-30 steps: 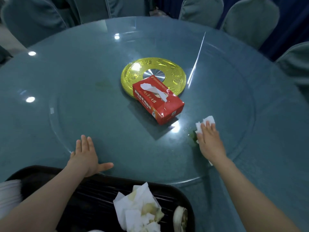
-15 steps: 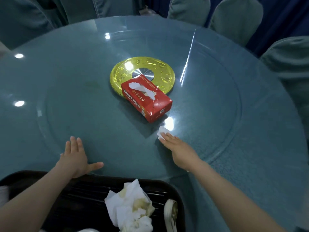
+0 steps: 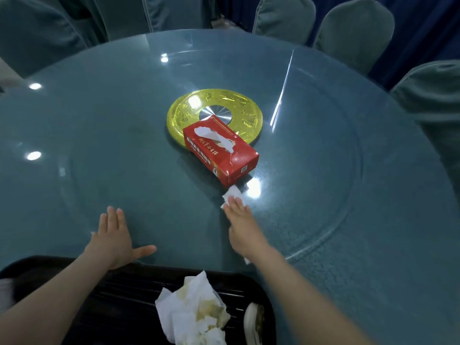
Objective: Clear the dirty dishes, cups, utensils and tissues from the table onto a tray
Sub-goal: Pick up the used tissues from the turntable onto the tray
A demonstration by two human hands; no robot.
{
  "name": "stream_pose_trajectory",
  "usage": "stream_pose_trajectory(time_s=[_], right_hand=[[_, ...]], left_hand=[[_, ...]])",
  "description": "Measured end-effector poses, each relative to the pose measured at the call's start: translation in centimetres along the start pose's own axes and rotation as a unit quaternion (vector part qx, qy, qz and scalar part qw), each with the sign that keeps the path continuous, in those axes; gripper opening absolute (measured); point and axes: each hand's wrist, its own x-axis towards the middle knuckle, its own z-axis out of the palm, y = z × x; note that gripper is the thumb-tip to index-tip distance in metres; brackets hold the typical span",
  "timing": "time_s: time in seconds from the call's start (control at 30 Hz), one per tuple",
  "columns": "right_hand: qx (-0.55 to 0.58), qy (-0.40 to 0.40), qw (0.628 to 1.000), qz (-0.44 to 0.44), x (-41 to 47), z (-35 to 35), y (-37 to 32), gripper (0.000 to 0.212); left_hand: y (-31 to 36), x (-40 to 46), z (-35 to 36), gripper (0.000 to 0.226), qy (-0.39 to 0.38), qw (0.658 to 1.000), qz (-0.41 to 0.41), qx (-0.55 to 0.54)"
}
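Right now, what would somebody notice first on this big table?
Probably the bright red tissue box in the middle, half on a shiny gold disc. Just in front, the right hand presses a white tissue flat on the glass, while stained tissues pile in the black tray nearest the camera.

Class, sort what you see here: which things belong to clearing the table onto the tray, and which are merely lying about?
Belonging to the job:
- small white tissue pressed flat under the right hand
- black plastic tray
- crumpled stained tissues on it
- left hand, flat on the glass

Lying about:
- red cardboard tissue box
- yellow turntable disc
- covered chairs
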Motion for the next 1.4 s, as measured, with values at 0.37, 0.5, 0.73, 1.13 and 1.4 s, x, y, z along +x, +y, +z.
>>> stream_pose_trajectory(time_s=[0.37, 0.5, 0.73, 1.13, 1.4], right_hand=[[-0.036, -0.071, 0.994, -0.069, -1.6, -0.3, 0.0, 0.077], [-0.054, -0.065, 0.995, -0.053, -1.8, -0.7, 0.4, 0.08], [-0.063, -0.059, 0.996, 0.004, -3.3, -2.5, 1.8, 0.085], [0.052, 0.074, 0.994, 0.058, 0.9, -0.6, -5.0, 0.059], [-0.063, -0.04, 0.994, 0.083, 0.4, 0.1, -2.6, 0.067]], left_hand=[[0.3, -0.1, -0.3, 0.138, 0.013, 1.0, 0.002, 0.008], [0.7, -0.6, -1.1, 0.134, -0.001, 1.0, 0.017, 0.026], [0.8, -2.7, -2.6, 0.11, -0.011, 0.994, 0.102, 0.03], [2.8, -5.4, -1.6, 0.063, 0.009, 0.965, 0.262, -0.004], [-1.0, 2.7, -5.0, 0.072, 0.117, 0.951, 0.225, -0.177]])
